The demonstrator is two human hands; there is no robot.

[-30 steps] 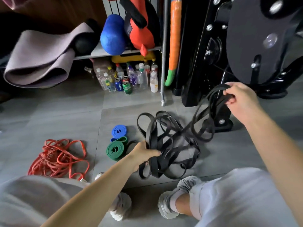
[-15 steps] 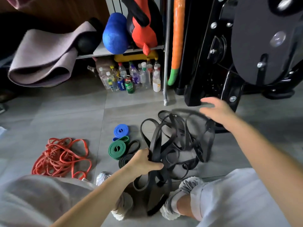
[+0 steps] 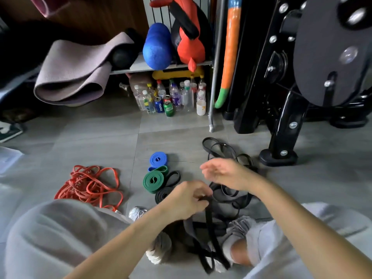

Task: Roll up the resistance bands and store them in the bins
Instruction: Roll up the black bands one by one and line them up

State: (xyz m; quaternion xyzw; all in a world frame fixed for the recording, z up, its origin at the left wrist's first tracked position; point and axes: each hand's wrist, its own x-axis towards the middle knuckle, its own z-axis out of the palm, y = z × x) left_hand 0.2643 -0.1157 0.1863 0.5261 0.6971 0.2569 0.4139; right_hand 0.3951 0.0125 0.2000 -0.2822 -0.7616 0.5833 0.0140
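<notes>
A tangle of black resistance bands lies on the grey floor in front of me, trailing down between my shoes. My left hand pinches one black strap near the middle of the tangle. My right hand hovers just above and right of it, fingers loosely spread, holding nothing. To the left lie a rolled blue band, a rolled green band and a rolled black band. Further left sits a loose heap of red bands.
A black machine base stands at the right. Bottles and cans crowd under a shelf at the back, beside a metal pole. A folded mat hangs at the back left. My knees and shoes fill the foreground.
My right hand let go of the raised black bands and came down and left toward my left hand. The black tangle dropped to the floor and was pulled closer to my feet.
</notes>
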